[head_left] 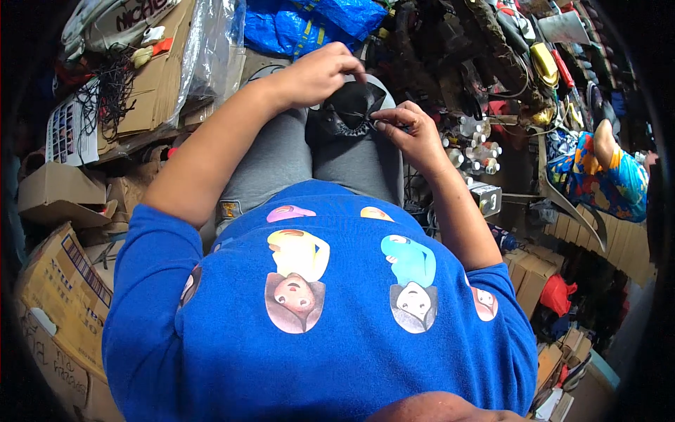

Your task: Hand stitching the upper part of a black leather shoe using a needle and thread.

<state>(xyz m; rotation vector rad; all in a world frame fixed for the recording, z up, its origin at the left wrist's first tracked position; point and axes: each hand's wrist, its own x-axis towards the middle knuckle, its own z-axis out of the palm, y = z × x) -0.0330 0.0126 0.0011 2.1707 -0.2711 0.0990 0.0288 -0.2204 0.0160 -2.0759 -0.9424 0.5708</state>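
A black, shoe-upper-like piece (341, 102) with a pale, toothed or stitched-looking lower edge rests on my lap between my knees. My right hand (415, 132) is at its right side, thumb and forefinger pinched together on its edge. A thin pale line, like thread, runs across the piece towards those fingertips. Above the piece's upper left side is my left hand (325, 74), raised with its fingers curled together. Its fingertips are slightly blurred, and whatever they may hold is too small to make out.
Cardboard boxes (63, 193) and tangled black cords (116, 102) lie to the left. A blue plastic sheet (316, 24) is ahead. Several small bottles (481, 151) stand to the right, near cluttered tools. Farther right is another person's colourful clothing (626, 186).
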